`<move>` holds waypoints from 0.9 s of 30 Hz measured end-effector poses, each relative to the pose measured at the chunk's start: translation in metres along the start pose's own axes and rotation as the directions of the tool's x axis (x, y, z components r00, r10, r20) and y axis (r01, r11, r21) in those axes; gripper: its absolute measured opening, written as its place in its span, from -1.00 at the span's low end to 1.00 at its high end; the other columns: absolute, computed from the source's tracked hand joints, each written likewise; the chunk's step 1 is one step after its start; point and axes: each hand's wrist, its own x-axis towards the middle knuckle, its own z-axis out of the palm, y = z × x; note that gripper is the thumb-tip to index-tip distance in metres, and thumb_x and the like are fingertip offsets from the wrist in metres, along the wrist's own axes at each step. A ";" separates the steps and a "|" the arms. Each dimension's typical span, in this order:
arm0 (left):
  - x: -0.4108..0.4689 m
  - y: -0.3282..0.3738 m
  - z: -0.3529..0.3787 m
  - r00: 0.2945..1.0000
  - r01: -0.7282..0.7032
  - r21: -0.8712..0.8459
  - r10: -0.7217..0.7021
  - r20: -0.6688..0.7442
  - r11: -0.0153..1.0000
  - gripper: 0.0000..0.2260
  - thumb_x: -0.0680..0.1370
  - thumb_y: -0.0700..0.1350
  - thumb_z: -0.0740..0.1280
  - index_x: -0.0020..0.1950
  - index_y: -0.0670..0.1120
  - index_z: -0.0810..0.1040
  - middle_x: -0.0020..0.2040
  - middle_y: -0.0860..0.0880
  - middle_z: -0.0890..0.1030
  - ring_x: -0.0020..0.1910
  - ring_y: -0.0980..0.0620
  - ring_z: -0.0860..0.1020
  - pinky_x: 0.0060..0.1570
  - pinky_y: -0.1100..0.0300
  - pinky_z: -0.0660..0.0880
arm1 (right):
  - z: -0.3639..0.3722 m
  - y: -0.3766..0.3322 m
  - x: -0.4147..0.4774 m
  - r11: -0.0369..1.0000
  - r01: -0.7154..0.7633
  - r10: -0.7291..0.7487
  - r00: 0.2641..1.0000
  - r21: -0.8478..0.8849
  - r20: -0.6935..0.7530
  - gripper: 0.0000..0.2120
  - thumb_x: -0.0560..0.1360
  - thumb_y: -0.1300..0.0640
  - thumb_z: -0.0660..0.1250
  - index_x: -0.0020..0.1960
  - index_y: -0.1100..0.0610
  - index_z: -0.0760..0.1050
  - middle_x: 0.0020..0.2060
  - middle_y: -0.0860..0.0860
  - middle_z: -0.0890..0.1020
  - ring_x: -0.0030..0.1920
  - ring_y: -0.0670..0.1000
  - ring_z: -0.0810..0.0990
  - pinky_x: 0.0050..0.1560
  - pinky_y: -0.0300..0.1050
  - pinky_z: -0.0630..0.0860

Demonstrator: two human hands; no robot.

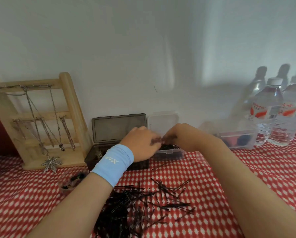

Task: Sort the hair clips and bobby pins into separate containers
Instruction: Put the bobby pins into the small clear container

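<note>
A heap of black bobby pins (137, 208) lies on the red-and-white cloth in front of me. Behind it stand a dark box (92, 155) with its lid up and, to its right, a small clear box (169, 154) holding black pins, lid open against the wall. My left hand (142, 143), with a light-blue wristband, and my right hand (176, 133) meet fingertip to fingertip just above the clear box. Both pinch a small bunch of bobby pins between them; the bunch is blurred and mostly hidden by the fingers.
A wooden rack (40, 121) hung with chains stands at the left. A small cup of dark clips (71, 183) sits by my left forearm. A clear container (236, 140) with dark and red items and several water bottles (267, 114) stand at the right.
</note>
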 end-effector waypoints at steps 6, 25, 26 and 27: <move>-0.006 0.007 0.005 0.994 -0.085 0.037 0.082 0.078 0.996 -0.64 0.65 0.09 0.13 0.42 0.12 0.45 0.36 0.09 0.51 0.33 0.03 0.37 0.37 0.06 0.22 | -0.012 -0.010 -0.009 1.000 0.025 -0.024 0.996 0.013 -0.091 -0.64 0.58 0.33 0.26 0.21 0.00 0.66 0.12 -0.09 0.69 0.07 -0.14 0.61 0.18 -0.30 0.48; -0.099 0.021 0.011 0.983 -0.045 -0.116 0.065 0.171 0.992 -0.49 0.49 0.25 0.32 0.38 0.08 0.42 0.27 0.10 0.44 0.26 0.11 0.41 0.30 0.08 0.42 | 0.025 -0.077 -0.056 0.935 0.127 -0.051 0.972 -0.330 0.229 -0.69 0.61 0.24 0.26 0.30 0.03 0.56 0.19 0.02 0.63 0.22 0.08 0.57 0.27 0.01 0.42; -0.101 0.025 0.014 0.971 -0.034 -0.131 0.064 0.229 0.991 -0.36 0.47 0.32 0.32 0.47 0.10 0.31 0.37 0.12 0.36 0.35 0.11 0.34 0.37 0.05 0.37 | 0.025 -0.075 -0.057 0.937 0.114 -0.030 0.968 -0.329 0.251 -0.68 0.62 0.22 0.26 0.32 0.02 0.56 0.20 0.02 0.63 0.22 0.09 0.58 0.25 -0.04 0.44; -0.104 0.028 0.016 0.961 -0.035 -0.145 0.073 0.266 0.989 -0.26 0.43 0.37 0.32 0.52 0.11 0.22 0.43 0.14 0.29 0.40 0.11 0.27 0.41 0.04 0.32 | 0.025 -0.073 -0.060 0.943 0.102 -0.015 0.964 -0.316 0.265 -0.69 0.62 0.21 0.27 0.32 0.02 0.57 0.20 0.03 0.64 0.20 0.08 0.59 0.23 -0.09 0.45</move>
